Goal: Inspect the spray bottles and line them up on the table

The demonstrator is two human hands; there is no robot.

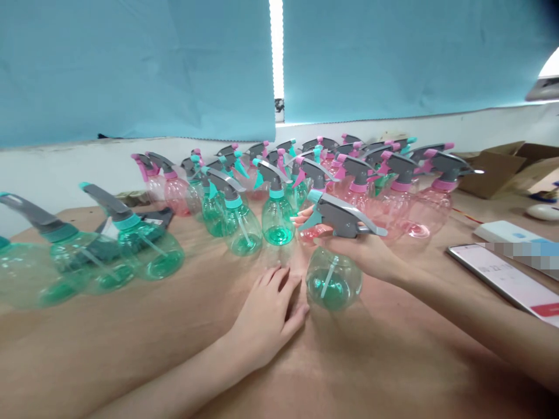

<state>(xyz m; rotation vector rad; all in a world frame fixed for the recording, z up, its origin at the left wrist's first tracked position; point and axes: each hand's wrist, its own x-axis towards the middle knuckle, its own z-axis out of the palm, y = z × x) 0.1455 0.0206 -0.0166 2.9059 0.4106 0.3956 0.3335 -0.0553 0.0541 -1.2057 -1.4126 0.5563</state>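
Observation:
My right hand (367, 251) is wrapped round the neck of a green spray bottle (333, 281) with a grey trigger head and teal nozzle, held upright just in front of the group. My left hand (268, 317) lies flat on the brown paper-covered table (371, 361), fingers stretched out, its fingertips beside the bottle's base. Behind stand several green spray bottles (276, 218) in the middle and left, and several pink spray bottles (404, 201) at the back and right.
A phone (506, 278) with a lit screen lies on the right, a white box (509, 234) behind it. An open cardboard box (502, 166) sits at the far right. Blue sheets (131, 64) hang over the wall behind the table.

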